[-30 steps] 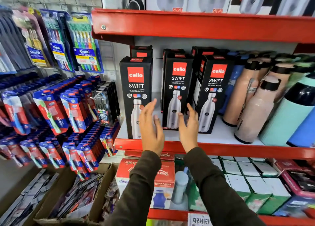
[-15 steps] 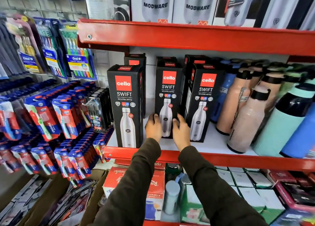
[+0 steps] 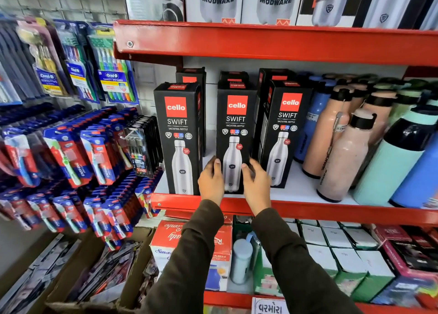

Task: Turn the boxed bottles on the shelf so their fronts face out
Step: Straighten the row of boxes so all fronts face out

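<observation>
One head-worn wide-angle view, facing forward and slightly down, close to a red shelf (image 3: 308,209) at arm's reach. Shelf front runs across centre; boxed bottles (image 3: 234,133) near 12 o'clock, hanging toothbrush packs (image 3: 71,152) at 9 o'clock, lower shelf stock at 6 o'clock. Edges bow outward.

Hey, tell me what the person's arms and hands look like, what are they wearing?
Both arms are in long, dark olive-brown sleeves of a soft, plain fabric that end at the wrists. The left hand and right hand are bare: no gloves, and no rings, watch or bracelet show. The fingers have short, unpainted nails.
</observation>
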### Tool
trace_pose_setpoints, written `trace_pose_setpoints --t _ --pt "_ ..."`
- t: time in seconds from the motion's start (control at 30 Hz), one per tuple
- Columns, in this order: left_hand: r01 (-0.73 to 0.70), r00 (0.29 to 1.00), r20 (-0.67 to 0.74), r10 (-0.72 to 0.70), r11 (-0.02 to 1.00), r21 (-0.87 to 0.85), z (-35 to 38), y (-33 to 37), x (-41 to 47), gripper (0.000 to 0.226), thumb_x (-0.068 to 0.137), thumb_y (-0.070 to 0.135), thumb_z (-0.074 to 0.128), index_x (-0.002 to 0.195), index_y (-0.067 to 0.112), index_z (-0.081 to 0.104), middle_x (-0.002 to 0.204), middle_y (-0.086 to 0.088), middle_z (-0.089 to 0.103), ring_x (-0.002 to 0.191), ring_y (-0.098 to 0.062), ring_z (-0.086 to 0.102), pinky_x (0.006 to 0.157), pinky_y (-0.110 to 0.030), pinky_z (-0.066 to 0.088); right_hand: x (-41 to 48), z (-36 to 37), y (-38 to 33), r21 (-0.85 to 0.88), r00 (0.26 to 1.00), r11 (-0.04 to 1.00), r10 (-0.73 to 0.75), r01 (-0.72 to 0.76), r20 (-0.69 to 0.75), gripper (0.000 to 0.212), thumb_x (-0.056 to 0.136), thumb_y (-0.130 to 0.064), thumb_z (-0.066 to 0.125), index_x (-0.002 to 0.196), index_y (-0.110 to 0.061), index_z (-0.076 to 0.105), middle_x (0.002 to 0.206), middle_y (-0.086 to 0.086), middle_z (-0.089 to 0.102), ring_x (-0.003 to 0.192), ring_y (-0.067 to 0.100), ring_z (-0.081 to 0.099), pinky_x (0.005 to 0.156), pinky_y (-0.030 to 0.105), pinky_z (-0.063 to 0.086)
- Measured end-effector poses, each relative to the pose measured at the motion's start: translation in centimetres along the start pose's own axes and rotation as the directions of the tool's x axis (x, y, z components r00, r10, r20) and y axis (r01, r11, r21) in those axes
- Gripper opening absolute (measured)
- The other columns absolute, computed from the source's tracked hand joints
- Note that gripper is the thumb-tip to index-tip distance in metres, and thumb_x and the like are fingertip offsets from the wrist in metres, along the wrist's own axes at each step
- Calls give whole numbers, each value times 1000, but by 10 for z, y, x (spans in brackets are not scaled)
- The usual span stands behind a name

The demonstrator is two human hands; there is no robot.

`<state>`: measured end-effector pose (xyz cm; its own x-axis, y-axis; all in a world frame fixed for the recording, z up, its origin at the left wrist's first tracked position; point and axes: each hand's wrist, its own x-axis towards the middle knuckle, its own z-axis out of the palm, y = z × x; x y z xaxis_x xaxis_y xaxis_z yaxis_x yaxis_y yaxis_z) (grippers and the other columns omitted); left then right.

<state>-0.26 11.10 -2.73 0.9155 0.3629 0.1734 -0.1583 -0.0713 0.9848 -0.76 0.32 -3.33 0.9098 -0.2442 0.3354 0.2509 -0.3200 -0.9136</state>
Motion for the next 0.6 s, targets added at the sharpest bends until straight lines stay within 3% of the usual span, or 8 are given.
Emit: trace_pose_setpoints --t 0.13,0.23,0.37,0.6 --pt "-27 1000 -2 27 1000 -10 -10 -2 -11 37 100 32 46 128 14 62 128 -5 67 121 -20 58 102 -27 41 -15 -6 -7 18 1000 1000 4 -4 3 42 99 -29 53 137 -13 52 127 2 63 110 5 59 92 14 40" --pt "-11 1000 20 12 999 -36 -15 -4 -20 39 99 34 47 131 14 60 132 -3 65 125 -17 56 111 -33 41 -25 -10 -7 25 1000 1000 -2 3 -25 37 98 -25 54 134 -14 56 107 -8 62 81 -17 60 71 -2 41" --pt "-42 999 26 43 998 -37 -21 -1 -30 39 100 34 48 131 14 60 133 -2 64 119 -10 55 109 -29 40 -33 -14 -10 14 999 1000 -20 21 -48 36 97 -22 56 132 -13 58 102 -11 60 76 -29 55 65 -6 39" --pt "-38 999 -10 38 999 -33 -23 0 -41 39 100 32 47 133 13 57 135 -3 62 124 -14 54 104 -23 38 -41 -16 -10 0 1000 1000 -20 20 -24 37 97 -28 56 133 -20 57 109 -15 58 100 0 57 76 -3 39"
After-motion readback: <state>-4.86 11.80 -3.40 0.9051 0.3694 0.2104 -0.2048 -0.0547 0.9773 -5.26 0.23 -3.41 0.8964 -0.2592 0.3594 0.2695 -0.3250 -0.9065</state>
